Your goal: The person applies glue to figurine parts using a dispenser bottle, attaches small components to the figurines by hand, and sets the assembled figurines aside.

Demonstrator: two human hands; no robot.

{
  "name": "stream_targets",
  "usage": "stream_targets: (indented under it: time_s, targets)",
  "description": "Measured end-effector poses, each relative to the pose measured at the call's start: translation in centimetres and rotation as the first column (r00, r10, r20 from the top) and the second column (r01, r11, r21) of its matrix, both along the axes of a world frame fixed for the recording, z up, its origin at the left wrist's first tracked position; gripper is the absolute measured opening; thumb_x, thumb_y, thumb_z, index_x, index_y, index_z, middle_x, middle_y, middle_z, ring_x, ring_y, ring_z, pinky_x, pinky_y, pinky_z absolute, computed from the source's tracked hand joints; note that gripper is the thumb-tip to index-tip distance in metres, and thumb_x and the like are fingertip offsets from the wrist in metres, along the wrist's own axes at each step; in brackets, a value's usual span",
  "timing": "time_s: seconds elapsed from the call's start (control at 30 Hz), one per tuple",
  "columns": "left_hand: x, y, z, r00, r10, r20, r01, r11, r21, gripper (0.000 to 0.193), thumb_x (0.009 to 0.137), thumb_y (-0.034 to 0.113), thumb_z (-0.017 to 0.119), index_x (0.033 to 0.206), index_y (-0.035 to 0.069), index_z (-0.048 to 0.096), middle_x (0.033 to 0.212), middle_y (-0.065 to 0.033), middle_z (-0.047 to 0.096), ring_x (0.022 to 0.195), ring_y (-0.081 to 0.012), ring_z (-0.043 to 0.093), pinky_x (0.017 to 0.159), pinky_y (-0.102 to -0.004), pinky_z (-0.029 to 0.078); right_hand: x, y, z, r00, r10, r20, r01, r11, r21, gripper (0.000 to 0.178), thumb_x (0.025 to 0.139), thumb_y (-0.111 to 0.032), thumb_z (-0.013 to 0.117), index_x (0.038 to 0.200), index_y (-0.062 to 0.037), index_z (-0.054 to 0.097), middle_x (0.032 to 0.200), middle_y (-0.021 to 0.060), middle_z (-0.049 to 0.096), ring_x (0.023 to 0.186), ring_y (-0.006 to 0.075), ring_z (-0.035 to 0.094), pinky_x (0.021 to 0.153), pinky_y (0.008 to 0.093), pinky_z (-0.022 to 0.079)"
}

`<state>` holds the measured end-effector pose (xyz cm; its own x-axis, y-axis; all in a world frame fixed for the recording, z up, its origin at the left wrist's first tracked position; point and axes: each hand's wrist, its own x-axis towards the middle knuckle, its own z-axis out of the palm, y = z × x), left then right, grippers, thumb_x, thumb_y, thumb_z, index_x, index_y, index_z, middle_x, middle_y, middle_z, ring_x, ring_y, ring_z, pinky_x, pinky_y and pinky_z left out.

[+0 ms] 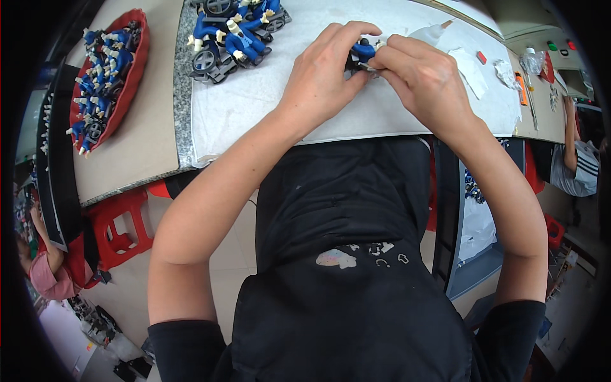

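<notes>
Over the white-covered table my left hand curls its fingers and thumb around a small blue toy figure with dark parts. My right hand is closed at the figure's right side, its thumb and index finger pinched together. A thin greyish piece shows at those fingertips, too small to name. Most of the figure is hidden by my fingers. Left of my hands lies a pile of similar toy figures in blue, with cream hands and grey wheeled parts.
A red scalloped tray full of blue figures stands at the left. To the right are a clear squeeze bottle, a small red block, crumpled paper and an orange tube. Co-workers sit at both sides, beside red stools.
</notes>
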<state>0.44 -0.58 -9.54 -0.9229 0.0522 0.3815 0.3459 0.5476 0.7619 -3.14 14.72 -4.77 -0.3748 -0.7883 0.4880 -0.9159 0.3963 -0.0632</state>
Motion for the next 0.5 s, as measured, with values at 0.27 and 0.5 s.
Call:
stream_targets:
  time_s: [0.27, 0.5]
  targets:
    - [0.2, 0.2, -0.3, 0.995, 0.004, -0.096, -0.004, 1.000, -0.009, 0.047, 0.068, 0.007, 0.067, 0.110, 0.015, 0.048, 0.091, -0.0095, 0.054, 0.084, -0.0256, 0.058, 0.073, -0.0351, 0.047, 1.1, 0.2, 0.4, 0.993, -0.088, -0.083, 0.095, 0.992, 0.088, 0.014, 0.067, -0.004, 0.057, 0.081, -0.0045, 0.056, 0.074, 0.0058, 0.054, 0.071, 0.0206, 0.058, 0.057, 0.0315, 0.048]
    - [0.2, 0.4, 0.1, 0.996, 0.037, -0.081, -0.033, 0.998, 0.046, 0.048, 0.068, 0.007, 0.067, 0.111, 0.013, 0.048, 0.093, -0.0100, 0.055, 0.084, -0.0251, 0.058, 0.072, -0.0344, 0.047, 0.3, -0.7, 1.6, 0.998, -0.057, -0.022, 0.059, 0.995, 0.086, 0.011, 0.068, -0.002, 0.061, 0.075, -0.0029, 0.053, 0.071, 0.0069, 0.051, 0.063, 0.0250, 0.055, 0.054, 0.0342, 0.044]
